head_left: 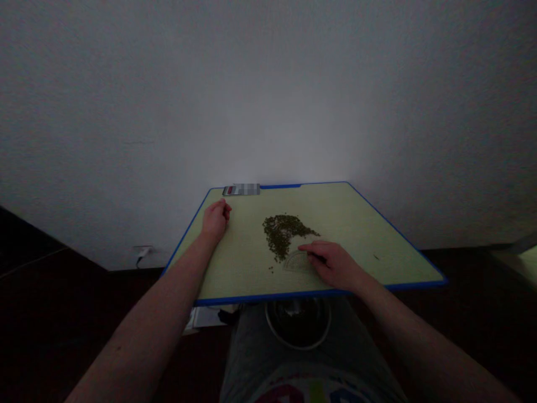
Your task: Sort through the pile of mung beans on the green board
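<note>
A clear protractor (295,261) lies low over the pale table top, its right part covered by my right hand (331,262). The thumb and bent fingers of that hand close on it, while the index finger points left along its upper side. Beside it, up and to the left, small dark greenish-brown grains (279,230) spread in a curved heap, with a few loose ones nearer the front edge. My left hand (216,219) rests on the table's left side, fingers curled in, with nothing visible in them.
The table (247,274) has a blue rim and stands against a grey wall. A phone (241,190) lies at its back left edge. Below the front edge, a dark bowl (298,324) with a light rim sits between my legs. A plug and socket (144,250) are low on the wall.
</note>
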Tool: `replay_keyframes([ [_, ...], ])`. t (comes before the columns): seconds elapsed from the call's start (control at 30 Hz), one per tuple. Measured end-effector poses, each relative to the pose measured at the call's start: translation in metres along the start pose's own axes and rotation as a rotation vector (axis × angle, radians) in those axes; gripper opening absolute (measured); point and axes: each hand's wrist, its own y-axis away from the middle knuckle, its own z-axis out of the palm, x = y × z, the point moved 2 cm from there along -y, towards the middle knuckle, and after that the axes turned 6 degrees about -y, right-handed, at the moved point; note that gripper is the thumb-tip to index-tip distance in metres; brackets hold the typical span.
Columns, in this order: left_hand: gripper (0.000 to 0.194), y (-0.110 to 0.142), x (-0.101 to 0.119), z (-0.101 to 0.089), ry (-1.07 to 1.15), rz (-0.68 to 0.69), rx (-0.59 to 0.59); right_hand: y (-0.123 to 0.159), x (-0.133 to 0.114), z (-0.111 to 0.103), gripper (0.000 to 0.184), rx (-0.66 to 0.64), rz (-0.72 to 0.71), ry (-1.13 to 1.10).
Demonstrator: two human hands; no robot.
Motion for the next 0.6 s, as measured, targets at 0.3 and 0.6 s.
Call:
replay_keyframes([
  [0.3, 0.033, 0.000, -0.002, 0.001, 0.026, -0.004, 0.003, -0.034, -0.015, 0.020, 0.037, -0.050, -0.084, 0.087],
  [0.6, 0.034, -0.003, -0.006, -0.001, 0.026, -0.009, -0.008, -0.046, -0.027, 0.026, 0.035, -0.171, -0.208, 0.037],
])
